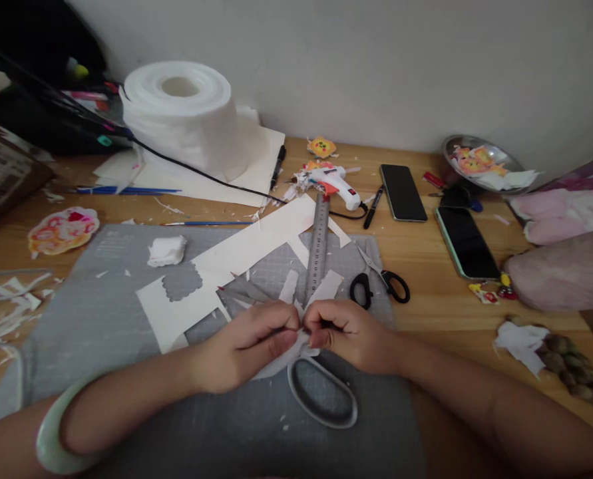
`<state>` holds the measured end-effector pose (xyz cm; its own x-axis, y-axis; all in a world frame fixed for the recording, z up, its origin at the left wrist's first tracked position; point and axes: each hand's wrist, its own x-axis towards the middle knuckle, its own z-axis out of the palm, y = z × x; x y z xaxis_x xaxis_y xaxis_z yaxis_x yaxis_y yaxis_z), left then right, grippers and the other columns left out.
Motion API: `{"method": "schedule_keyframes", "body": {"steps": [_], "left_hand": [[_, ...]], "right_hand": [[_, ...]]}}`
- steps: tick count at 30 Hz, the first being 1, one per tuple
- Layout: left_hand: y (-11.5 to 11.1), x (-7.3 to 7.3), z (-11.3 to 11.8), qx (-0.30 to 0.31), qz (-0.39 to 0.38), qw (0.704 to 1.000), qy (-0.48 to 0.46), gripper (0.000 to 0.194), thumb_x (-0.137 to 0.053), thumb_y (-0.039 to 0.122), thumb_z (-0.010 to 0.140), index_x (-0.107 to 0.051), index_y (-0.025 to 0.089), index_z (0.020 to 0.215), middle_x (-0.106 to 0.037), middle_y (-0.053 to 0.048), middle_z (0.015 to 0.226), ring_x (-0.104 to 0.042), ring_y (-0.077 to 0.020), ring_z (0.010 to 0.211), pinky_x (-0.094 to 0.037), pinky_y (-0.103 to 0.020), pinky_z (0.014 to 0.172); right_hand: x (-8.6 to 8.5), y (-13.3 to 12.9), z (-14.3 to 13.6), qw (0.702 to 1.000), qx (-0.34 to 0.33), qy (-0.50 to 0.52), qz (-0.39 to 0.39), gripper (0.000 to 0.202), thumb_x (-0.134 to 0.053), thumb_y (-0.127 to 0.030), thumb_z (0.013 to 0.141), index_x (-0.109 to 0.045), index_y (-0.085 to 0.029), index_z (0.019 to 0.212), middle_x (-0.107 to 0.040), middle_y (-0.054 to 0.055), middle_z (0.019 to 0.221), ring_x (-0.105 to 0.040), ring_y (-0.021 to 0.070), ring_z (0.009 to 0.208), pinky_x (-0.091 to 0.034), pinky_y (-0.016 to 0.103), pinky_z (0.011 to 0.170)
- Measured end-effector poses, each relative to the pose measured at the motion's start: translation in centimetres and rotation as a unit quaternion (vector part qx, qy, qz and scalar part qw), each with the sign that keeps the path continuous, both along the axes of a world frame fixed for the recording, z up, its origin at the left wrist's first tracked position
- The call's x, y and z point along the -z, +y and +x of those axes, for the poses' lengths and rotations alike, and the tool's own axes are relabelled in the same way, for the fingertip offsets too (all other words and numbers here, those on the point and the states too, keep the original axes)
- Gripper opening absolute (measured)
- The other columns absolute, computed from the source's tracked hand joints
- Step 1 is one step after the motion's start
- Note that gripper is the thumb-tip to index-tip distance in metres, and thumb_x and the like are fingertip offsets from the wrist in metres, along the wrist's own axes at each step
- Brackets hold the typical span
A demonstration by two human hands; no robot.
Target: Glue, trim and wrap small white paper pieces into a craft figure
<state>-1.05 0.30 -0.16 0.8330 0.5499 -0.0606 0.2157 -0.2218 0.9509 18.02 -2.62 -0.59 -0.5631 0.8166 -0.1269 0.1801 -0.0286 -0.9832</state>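
My left hand (256,342) and my right hand (351,332) meet over the cutting mat (111,386), fingertips pinched close together on a thin white piece (281,362) that looks like tissue or soft cloth. Much of that piece is hidden by the fingers. Beneath my hands lie large grey-handled scissors (349,416), their blades partly covered. A steel ruler (317,249) runs away from my fingertips, with white paper strips (289,286) beside it. A cut white sheet (246,256) with a scalloped hole lies beyond my left hand.
Black-handled scissors (371,273) lie right of the ruler. Behind are a glue gun (333,185), two phones (403,193), a big white roll (176,126) and a metal bowl (448,150) of cutouts. A folded white stack (167,251) and a painted palette (64,231) sit left.
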Motion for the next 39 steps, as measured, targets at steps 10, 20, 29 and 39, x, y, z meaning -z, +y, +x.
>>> {"method": "schedule_keyframes", "body": {"steps": [10, 20, 29, 39], "left_hand": [[-0.03, 0.25, -0.28, -0.003, -0.04, 0.999, -0.011, 0.023, -0.033, 0.03, 0.086, -0.04, 0.017, 0.069, -0.041, 0.001, 0.068, -0.039, -0.0119, 0.064, -0.034, -0.023, 0.062], [-0.35, 0.32, -0.06, -0.078, -0.117, 0.99, -0.002, 0.029, -0.037, 0.042, 0.084, -0.039, 0.017, 0.069, -0.032, 0.004, 0.062, -0.032, -0.0102, 0.057, -0.028, -0.021, 0.051], [-0.3, -0.15, 0.3, -0.082, -0.091, 0.992, 0.022, 0.024, -0.035, 0.035, 0.086, -0.043, 0.016, 0.072, -0.037, 0.004, 0.062, -0.035, -0.0105, 0.057, -0.032, -0.02, 0.053], [-0.32, -0.2, 0.31, -0.091, -0.057, 0.993, 0.039, 0.024, -0.032, 0.031, 0.087, -0.042, 0.017, 0.071, -0.038, 0.004, 0.062, -0.036, -0.0099, 0.056, -0.033, -0.02, 0.052]], "right_hand": [[0.17, -0.01, 0.17, 0.995, 0.03, 0.063, -0.073, 0.032, -0.046, -0.045, 0.081, -0.041, -0.016, 0.067, -0.038, -0.003, 0.063, -0.034, 0.0083, 0.059, -0.028, 0.021, 0.054], [-0.17, -0.1, -0.31, 0.987, 0.102, 0.082, -0.093, 0.026, -0.044, -0.042, 0.083, -0.043, -0.018, 0.073, -0.05, -0.002, 0.066, -0.047, 0.009, 0.063, -0.036, 0.021, 0.059], [-0.1, -0.05, -0.19, 0.998, 0.036, 0.026, -0.054, 0.015, -0.053, -0.028, 0.08, -0.047, -0.017, 0.072, -0.04, -0.005, 0.062, -0.037, 0.0071, 0.058, -0.029, 0.019, 0.052], [-0.15, -0.16, -0.27, 0.995, 0.027, 0.031, -0.092, 0.018, -0.05, -0.033, 0.081, -0.044, -0.017, 0.078, -0.037, -0.005, 0.063, -0.034, 0.0069, 0.056, -0.028, 0.018, 0.049]]}}
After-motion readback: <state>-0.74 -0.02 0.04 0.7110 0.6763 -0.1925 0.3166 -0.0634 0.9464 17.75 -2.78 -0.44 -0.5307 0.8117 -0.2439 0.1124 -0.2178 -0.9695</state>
